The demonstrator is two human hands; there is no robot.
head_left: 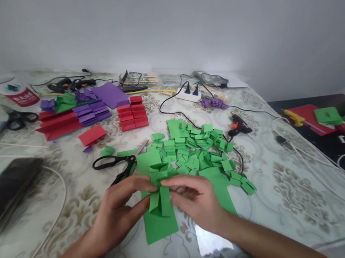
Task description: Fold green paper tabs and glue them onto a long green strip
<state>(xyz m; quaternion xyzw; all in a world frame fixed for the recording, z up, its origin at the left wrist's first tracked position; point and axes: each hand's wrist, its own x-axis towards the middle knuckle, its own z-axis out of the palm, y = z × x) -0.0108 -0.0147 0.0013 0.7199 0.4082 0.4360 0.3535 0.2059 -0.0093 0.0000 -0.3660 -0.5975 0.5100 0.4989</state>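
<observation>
My left hand [125, 205] and my right hand [198, 198] meet at the front middle of the table. Between their fingertips they pinch a folded green paper strip [165, 201], its two flaps standing up toward me. Under it lies a larger green paper sheet [161, 230]. A heap of small folded green paper pieces [193, 147] spreads just beyond my hands. Black-handled scissors [126, 161] rest beside my left hand with their blades pointing away to the right. Another green sheet [220, 189] lies partly behind my right hand.
Folded red papers [132, 113] and purple papers [92, 112] lie at the back left, near a bottle [17, 92]. A phone [9, 189] is at left. A power strip [189, 94] and a glue gun [238, 126] stand behind the heap. White cables [323, 185] cross the right side.
</observation>
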